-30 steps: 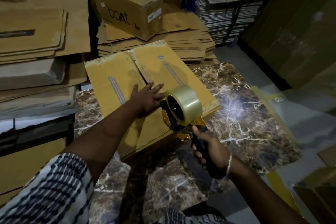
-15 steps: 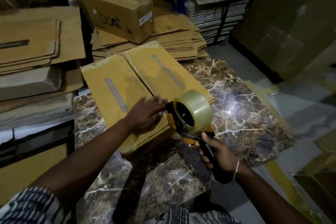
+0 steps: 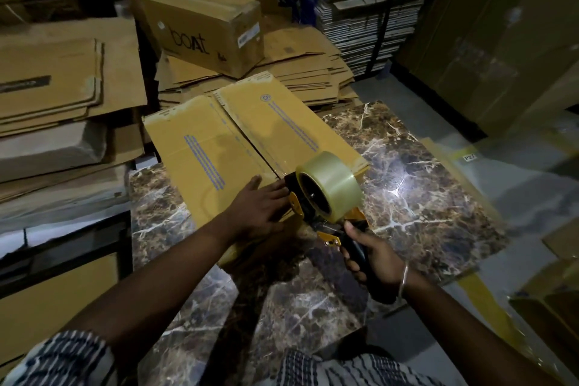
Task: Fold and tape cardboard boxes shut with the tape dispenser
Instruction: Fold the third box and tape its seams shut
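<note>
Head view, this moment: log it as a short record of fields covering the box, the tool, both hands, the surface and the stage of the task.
box: yellow cardboard box, flaps closed, lying on the marble table
tool: tape dispenser with a clear roll, at the near end of the centre seam
left hand: left hand flat on the box beside the dispenser
right hand: right hand wrapped round the dispenser handle
background: brown box marked "boAt" on flattened cartons
stage: taping the seam

Dim storeroom here, with a bright glare bouncing off the brown marble-patterned tabletop (image 3: pixel 416 185) at centre. Flattened cardboard stacks (image 3: pixel 56 81) fill the upper left, a sealed "boat" carton (image 3: pixel 203 28) sits top centre, bundled sheets (image 3: pixel 369 6) are shelved upper right, and grey floor (image 3: pixel 517 160) shows at right.
</note>
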The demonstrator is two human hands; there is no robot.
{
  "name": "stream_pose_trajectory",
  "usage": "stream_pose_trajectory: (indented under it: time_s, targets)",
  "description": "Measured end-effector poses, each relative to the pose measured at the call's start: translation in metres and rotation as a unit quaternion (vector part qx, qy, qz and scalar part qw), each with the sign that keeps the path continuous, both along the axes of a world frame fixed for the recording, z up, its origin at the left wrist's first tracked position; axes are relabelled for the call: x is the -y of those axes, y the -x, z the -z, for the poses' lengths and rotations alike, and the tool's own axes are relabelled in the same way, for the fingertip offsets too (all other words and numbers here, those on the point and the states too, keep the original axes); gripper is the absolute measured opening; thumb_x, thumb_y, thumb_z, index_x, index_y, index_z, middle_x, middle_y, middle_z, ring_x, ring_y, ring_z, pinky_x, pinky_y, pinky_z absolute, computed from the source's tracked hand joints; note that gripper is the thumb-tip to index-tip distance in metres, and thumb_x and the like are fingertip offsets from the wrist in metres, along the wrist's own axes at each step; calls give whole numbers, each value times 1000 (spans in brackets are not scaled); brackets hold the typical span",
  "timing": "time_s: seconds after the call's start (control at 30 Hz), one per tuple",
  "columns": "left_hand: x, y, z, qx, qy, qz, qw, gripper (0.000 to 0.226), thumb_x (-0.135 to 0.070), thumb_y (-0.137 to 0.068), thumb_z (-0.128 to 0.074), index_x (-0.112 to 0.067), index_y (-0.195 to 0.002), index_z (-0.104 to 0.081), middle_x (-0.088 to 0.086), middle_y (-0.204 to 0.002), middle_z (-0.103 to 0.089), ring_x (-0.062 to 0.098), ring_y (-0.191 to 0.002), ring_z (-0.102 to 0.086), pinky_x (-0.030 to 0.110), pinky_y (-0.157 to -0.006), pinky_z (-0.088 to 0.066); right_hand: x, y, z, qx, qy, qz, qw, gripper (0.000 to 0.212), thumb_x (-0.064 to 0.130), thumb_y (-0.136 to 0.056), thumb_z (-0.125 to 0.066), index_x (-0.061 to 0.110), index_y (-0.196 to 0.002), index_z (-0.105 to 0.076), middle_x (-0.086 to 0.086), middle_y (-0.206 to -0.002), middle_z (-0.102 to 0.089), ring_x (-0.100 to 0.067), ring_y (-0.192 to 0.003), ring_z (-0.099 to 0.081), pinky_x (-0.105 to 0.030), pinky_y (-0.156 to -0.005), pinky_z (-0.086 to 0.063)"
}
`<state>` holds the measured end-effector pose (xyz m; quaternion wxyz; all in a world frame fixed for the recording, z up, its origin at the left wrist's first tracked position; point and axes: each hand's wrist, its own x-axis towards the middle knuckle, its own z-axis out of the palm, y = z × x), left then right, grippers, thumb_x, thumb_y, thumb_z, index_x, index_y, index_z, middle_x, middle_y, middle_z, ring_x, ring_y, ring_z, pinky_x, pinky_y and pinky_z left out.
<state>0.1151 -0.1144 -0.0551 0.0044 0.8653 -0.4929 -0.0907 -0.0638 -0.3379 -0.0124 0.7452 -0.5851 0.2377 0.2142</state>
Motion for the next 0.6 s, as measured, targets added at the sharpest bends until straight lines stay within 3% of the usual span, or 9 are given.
stream_pose_trajectory:
  time_s: [0.13, 0.23, 0.33, 0.5, 0.6]
  targets:
    - [8, -19, -5, 12, -43, -10, 999, 90, -64, -76, -9, -30, -159, -12, -11, -162, 5, 7, -150, 8, 54, -122, 4, 12, -22, 6, -15, -30, -5, 999, 62, 68, -74, -64, 8, -65, -51, -7, -52, -36, -17, -35, -28, -23, -37, -16]
    - [18, -30, -13, 11, -87, -21, 996, 77, -61, -86, -18, -33, -157, -22, -11, -167, -9, 8, -153, 2, 51, -121, 5, 16, -34, 8, -14, -17, -12, 1000, 59, 64, -82, -55, 8, -65, -49, -7, -50, -36, -17, -32, -27, -25, -40, -14]
    - [22, -35, -15, 3, -80, -33, 996, 68, -56, -89, -31, -35, -154, -31, -13, -166, -14, 7, -153, -1, 55, -118, 2, 14, -39, 13, 14, 6, -11, 1000, 60, 62, -85, -56, 7, -65, -48, -8, -50, -35, -17, -31, -27, -20, -35, -19]
    - [24, -34, -21, 10, -129, -27, 991, 68, -44, -102, -42, -31, -160, -8, -15, -160, 13, 4, -152, 5, 66, -116, -3, 13, -21, 29, 44, -41, 58, 997, 43, 50, -82, -62, 10, -72, -51, -11, -61, -39, -15, -39, -30, -19, -32, -24]
    - [22, -36, -17, 6, -114, -26, 993, 68, -43, -102, -43, -32, -159, -9, -13, -166, 2, 4, -152, 6, 70, -113, -5, 10, -10, 34, 59, -51, 73, 994, 31, 41, -88, -65, 15, -75, -54, -9, -62, -39, -12, -38, -32, -17, -32, -24]
